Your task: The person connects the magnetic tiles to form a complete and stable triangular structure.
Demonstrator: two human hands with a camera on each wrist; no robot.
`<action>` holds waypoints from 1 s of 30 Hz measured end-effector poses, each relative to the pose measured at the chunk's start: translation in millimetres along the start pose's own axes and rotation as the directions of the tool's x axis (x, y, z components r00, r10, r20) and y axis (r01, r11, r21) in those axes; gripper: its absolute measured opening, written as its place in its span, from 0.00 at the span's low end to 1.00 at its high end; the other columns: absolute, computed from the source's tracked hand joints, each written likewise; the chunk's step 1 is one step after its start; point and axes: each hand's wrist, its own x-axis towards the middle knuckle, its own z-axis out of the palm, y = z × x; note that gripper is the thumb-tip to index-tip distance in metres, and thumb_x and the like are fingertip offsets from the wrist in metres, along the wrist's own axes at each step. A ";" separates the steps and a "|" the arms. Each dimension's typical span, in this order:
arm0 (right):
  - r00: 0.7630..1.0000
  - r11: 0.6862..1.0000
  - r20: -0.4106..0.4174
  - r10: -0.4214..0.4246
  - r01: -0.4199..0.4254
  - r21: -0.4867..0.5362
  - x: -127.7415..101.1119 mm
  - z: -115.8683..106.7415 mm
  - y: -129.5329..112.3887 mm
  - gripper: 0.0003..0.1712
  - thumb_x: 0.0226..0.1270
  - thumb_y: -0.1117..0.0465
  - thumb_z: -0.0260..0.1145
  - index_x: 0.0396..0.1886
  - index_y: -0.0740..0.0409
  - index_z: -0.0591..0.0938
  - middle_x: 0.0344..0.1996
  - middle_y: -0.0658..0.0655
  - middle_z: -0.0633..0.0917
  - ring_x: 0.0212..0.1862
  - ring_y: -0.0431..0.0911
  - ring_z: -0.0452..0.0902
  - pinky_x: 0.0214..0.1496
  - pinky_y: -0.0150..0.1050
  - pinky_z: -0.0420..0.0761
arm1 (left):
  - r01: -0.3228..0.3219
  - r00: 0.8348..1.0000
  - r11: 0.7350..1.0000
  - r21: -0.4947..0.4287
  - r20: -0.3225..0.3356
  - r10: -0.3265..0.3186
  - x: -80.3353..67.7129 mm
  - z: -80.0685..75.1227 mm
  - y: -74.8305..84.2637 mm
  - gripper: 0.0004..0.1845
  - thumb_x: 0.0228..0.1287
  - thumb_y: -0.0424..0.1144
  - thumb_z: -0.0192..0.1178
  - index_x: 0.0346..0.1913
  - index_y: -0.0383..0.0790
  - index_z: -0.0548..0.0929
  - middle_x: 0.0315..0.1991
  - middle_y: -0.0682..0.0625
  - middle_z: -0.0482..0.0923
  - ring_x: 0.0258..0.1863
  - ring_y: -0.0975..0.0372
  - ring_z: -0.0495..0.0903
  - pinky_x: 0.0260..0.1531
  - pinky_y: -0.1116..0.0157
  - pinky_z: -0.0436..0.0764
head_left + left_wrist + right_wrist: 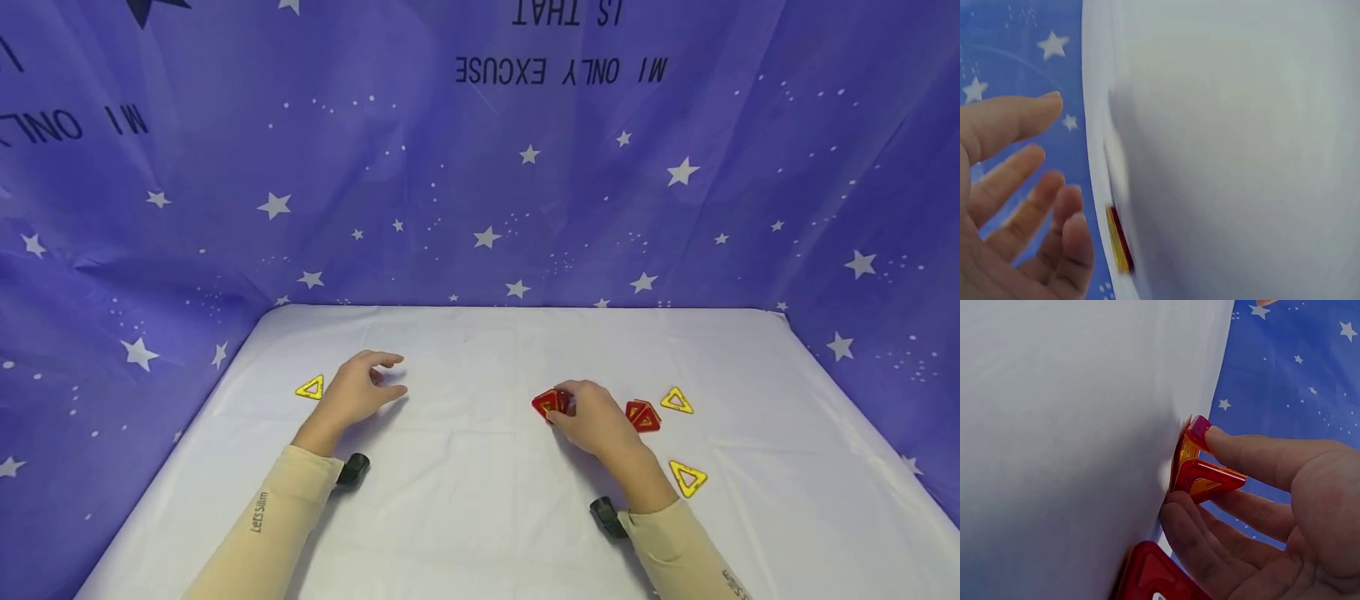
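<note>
A white-covered table [480, 517] fills the lower part of the head view, walled on three sides by a purple star-printed cloth [480, 208] that meets the table's far edge and hangs along both side edges. The broad strip of bare white cloth nearest the person, and the stretch between the two wrists, gives the most free room.

Nearest on the right, a yellow triangle tile [687, 478] lies flat just outside the right forearm. Ahead of it, the right hand [592, 421] rests on the table, its thumb and fingers curled round a small cluster of red triangle tiles [550, 403] at its fingertips, on the inner side; the right wrist view shows the thumb pressing the top of the cluster and the fingers cupping it from below against the cloth. Just outside that hand lies a second red triangle cluster [643, 415], and beyond it another yellow triangle [677, 401].

The left hand [358, 392] hovers low, fingers loosely spread and holding nothing. A lone yellow triangle [311, 387] lies just beside its outer edge.
</note>
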 end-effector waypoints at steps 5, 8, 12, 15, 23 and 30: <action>1.000 1.000 -0.005 0.005 -0.005 0.000 -0.9 -0.9 0.6 0.27 0.64 0.59 0.74 0.60 0.64 0.81 0.53 0.65 0.82 0.55 0.57 0.77 0.60 0.56 0.75 | 0.091 0.996 0.995 0.042 -0.019 -0.090 3.5 -14.0 -17.0 0.35 0.59 0.41 0.74 0.69 0.37 0.75 0.64 0.35 0.70 0.55 0.44 0.73 0.56 0.44 0.71; 1.000 1.000 -0.007 0.009 -0.009 -0.004 -1.2 -2.0 1.8 0.27 0.64 0.59 0.73 0.61 0.64 0.80 0.54 0.65 0.82 0.56 0.58 0.77 0.60 0.57 0.74 | 0.135 0.991 0.989 0.059 -0.016 -0.134 4.3 -18.1 -22.6 0.36 0.59 0.41 0.74 0.70 0.36 0.74 0.67 0.33 0.66 0.64 0.39 0.67 0.63 0.40 0.64; 1.000 1.000 -0.008 0.023 -0.023 0.001 -2.1 -4.0 3.0 0.27 0.65 0.60 0.73 0.61 0.64 0.80 0.54 0.65 0.82 0.55 0.57 0.77 0.60 0.57 0.74 | 0.181 0.983 0.980 0.078 -0.005 -0.181 6.0 -20.1 -23.7 0.36 0.59 0.42 0.72 0.69 0.35 0.73 0.68 0.33 0.65 0.69 0.37 0.61 0.65 0.39 0.60; 0.999 0.999 0.000 0.037 -0.037 0.003 -2.9 -5.3 3.7 0.28 0.65 0.59 0.73 0.62 0.64 0.79 0.55 0.65 0.81 0.54 0.57 0.77 0.60 0.57 0.75 | 0.211 0.977 0.973 0.096 0.007 -0.212 7.7 -20.8 -23.2 0.36 0.59 0.43 0.72 0.68 0.31 0.74 0.67 0.31 0.67 0.68 0.37 0.62 0.65 0.40 0.60; 0.997 0.997 0.030 0.076 -0.076 0.010 -2.9 -9.8 5.5 0.29 0.65 0.59 0.73 0.64 0.63 0.79 0.55 0.65 0.81 0.55 0.57 0.77 0.60 0.59 0.74 | 0.255 0.964 0.959 0.128 0.046 -0.262 9.3 -22.7 -24.1 0.34 0.61 0.44 0.70 0.66 0.28 0.75 0.65 0.30 0.70 0.66 0.36 0.65 0.64 0.40 0.63; 0.995 0.995 0.038 0.093 -0.093 0.020 -2.3 -12.5 8.7 0.30 0.65 0.58 0.73 0.65 0.62 0.79 0.50 0.62 0.83 0.47 0.54 0.77 0.53 0.56 0.78 | 0.256 0.964 0.959 0.124 0.038 -0.262 9.9 -23.1 -24.4 0.27 0.61 0.43 0.71 0.60 0.31 0.81 0.59 0.33 0.76 0.61 0.38 0.71 0.61 0.41 0.67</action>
